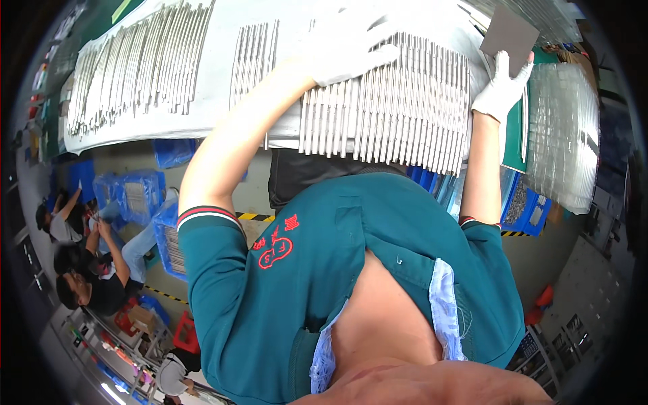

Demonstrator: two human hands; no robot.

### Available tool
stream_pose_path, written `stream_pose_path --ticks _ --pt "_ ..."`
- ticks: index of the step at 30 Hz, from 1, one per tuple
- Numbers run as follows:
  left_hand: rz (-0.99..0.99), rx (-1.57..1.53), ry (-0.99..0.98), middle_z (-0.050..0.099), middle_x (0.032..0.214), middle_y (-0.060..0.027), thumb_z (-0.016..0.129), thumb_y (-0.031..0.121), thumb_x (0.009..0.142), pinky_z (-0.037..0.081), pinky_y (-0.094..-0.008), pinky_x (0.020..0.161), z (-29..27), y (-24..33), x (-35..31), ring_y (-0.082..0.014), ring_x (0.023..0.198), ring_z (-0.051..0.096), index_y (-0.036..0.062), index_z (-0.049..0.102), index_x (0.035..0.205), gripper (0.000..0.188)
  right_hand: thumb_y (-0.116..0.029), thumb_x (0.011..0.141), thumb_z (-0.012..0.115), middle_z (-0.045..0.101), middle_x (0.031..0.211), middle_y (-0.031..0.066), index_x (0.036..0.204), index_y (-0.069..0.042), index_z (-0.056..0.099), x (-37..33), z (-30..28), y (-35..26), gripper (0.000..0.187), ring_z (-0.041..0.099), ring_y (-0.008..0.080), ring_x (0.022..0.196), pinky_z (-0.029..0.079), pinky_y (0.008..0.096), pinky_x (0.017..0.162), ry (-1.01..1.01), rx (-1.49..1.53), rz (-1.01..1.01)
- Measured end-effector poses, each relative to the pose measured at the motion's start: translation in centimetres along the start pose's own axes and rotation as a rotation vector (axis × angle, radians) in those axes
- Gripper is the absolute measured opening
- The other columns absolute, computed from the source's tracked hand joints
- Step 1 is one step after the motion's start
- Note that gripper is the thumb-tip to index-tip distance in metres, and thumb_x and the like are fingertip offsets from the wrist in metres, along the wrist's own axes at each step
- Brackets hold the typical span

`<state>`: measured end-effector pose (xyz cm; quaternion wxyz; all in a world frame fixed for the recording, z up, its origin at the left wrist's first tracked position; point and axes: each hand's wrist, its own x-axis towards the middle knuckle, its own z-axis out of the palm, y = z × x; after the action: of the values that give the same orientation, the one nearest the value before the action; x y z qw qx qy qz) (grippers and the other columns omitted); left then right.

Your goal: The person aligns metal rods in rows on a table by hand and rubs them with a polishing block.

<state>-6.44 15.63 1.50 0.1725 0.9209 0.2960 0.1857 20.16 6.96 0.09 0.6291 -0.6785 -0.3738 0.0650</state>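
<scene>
My left hand [341,54], in a white glove, lies over a row of thin metal rods [412,101] on the white-covered table, its fingers spread and partly washed out by glare. Beyond the right end of that row, my right hand [503,91], also gloved in white, grips the lower edge of a dark grey square sheet [509,37]. The sheet is held up at a tilt; what it is made of I cannot tell. A smaller group of rods [253,57] lies left of my left hand.
Many more rods [145,64] lie at the table's left on the white cover [216,74]. At right are stacked clear plastic trays [563,135] on a green surface. Blue bins [526,209] stand below the table. Several people [101,270] sit at lower left near blue plastic-wrapped crates [131,192].
</scene>
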Motion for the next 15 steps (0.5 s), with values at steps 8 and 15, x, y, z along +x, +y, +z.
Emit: stream_pose_path --ticks 8,15 --pt "-0.240 -0.305 -0.152 0.040 0.154 -0.0180 0.042 0.039 0.103 0.034 -0.0511 0.118 0.4 -4.3 -3.0 -0.0314 0.142 0.038 0.0063 0.034 0.151 0.059 -0.031 0.093 0.069 0.039 0.156 0.0210 0.155 -0.001 0.034 -0.3 0.1 -0.8 0.077 0.040 0.0281 0.142 0.030 0.0374 0.117 -0.015 0.032 0.001" --pt "0.021 0.184 -0.123 0.053 0.140 -0.0164 0.040 0.038 0.103 0.040 -0.0522 0.110 0.4 -0.1 0.0 -0.0314 0.130 0.047 0.0069 0.045 0.144 0.052 -0.030 0.093 0.069 0.041 0.155 0.0204 0.155 -0.004 0.035 -0.1 -0.3 -0.2 0.075 0.041 0.0281 0.141 0.030 0.0369 0.117 -0.023 -0.031 -0.014"
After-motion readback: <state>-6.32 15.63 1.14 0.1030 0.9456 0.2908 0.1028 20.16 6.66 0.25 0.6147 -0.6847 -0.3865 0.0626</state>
